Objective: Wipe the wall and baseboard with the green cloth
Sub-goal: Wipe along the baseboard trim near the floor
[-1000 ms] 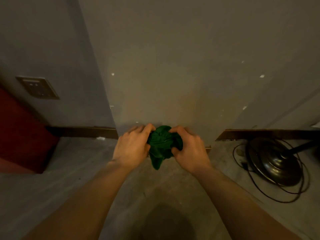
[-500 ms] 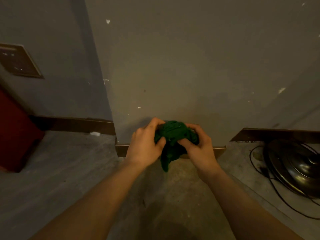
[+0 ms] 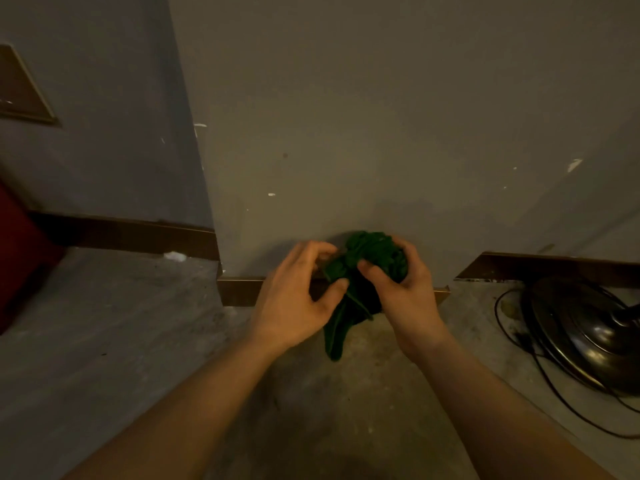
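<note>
1. The cloth [image 3: 372, 261] is held bunched between both hands, in front of the wall [image 3: 346, 116] and just above the baseboard [image 3: 239, 291]. Whether it touches the wall cannot be told.
2. The right hand [image 3: 405, 292] is closed around the upper bunch of the cloth, with its fingers [image 3: 372, 271] curled over the top. This grip seems chosen so that the cloth makes a firm pad for pressing.
3. The left hand [image 3: 298, 299] is only half closed: the thumb and fingertips pinch the left edge of the cloth, and the other fingers are loosely spread. It probably serves to gather or fold the loose part.
4. One tail of the cloth hangs down between the wrists, above the floor [image 3: 138, 341]; it is not yet tucked in.
5. The hands are kept low, near the corner of the wall, because the baseboard is there; it is judged that wiping is not yet begun.
6. A fan base [image 3: 588, 334] with its cable [image 3: 547, 375] lies on the floor at the right, well apart from the hands.
</note>
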`<state>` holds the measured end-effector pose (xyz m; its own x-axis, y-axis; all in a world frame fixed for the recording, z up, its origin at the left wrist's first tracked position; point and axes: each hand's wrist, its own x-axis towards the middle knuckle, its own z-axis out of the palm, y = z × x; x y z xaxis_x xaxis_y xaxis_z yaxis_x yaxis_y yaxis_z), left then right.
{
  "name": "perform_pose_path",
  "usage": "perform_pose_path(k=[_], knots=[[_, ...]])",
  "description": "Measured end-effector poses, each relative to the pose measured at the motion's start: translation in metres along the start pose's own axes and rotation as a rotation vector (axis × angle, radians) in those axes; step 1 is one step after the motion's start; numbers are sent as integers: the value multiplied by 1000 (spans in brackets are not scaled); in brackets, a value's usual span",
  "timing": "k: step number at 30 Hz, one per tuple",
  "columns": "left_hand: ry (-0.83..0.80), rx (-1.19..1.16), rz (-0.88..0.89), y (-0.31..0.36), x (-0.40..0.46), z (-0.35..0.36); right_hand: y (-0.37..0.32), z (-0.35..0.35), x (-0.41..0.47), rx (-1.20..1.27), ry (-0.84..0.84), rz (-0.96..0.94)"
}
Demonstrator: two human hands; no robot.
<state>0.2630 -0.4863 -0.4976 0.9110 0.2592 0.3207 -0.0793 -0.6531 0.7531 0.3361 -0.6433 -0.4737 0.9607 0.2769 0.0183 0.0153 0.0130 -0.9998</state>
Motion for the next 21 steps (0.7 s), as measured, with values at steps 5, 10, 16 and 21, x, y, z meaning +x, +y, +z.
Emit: perform_pose_path(k=[5,10,16,21], knots=[[-125,475,136,-52,-54,-7,16,-11,-10,-416,-2,-157],[-283,584,-87,-95,-111,14,32,-19,-23,-757,10,-272],[-319,556,-216,-124,-124,44,50,-15,-27,-1110,-126,-522],[-283,583,-261,-139,-118,61,77,-14,-27,-1294,-232,-594]])
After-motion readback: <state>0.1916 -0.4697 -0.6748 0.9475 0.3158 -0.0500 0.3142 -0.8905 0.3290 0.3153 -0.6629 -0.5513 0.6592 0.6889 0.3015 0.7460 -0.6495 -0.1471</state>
